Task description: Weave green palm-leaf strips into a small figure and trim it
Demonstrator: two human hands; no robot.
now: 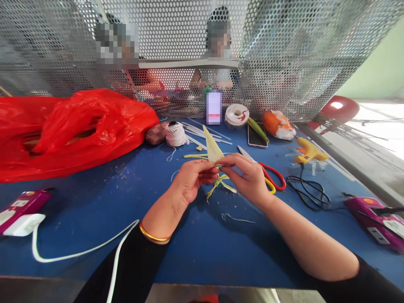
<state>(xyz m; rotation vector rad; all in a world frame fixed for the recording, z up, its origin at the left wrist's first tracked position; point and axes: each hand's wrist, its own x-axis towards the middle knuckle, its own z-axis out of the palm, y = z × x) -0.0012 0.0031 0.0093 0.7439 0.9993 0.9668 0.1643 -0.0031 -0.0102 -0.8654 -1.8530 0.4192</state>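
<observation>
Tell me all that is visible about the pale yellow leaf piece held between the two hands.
The leaf piece is a pale yellow-green strip, like palm leaf, folded into a long pointed blade that stands tilted up and away from the person. Its lower end is pinched between the left hand and the right hand. Below the fingers hang thin strips and a small braided green-yellow part. It is held above the blue table, not resting on it.

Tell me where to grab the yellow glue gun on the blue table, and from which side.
Grip the yellow glue gun by its handle, the stout part on its near side where the black cord leaves it. It lies flat on the blue table, its barrel pointing right. Probably come from above and the near side, clear of the barrel tip, with the right hand, which is nearer.
</observation>
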